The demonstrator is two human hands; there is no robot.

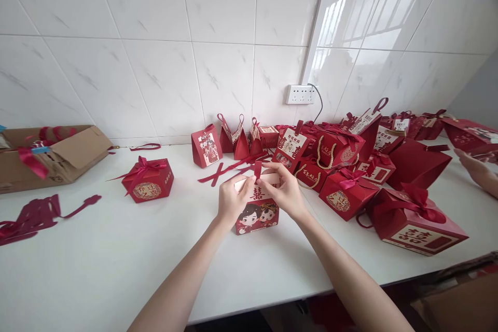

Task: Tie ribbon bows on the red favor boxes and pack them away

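A red and cream gift box (257,216) with two cartoon figures stands upright on the white table (155,249). My left hand (234,196) pinches the left side of its top edge. At the right of the same top, my right hand (285,189) is closed on the box, its fingertips near those of my left hand. A short red ribbon strip (258,169) sticks up between the fingers. The fingers partly cover the box's upper part.
A red box with a bow (149,187) sits to the left, near loose ribbons (35,215) and an open cardboard box (78,153). Many red gift boxes (346,197) crowd the right. Another person's hand (476,172) is at the far right. A power strip (301,94) is on the wall.
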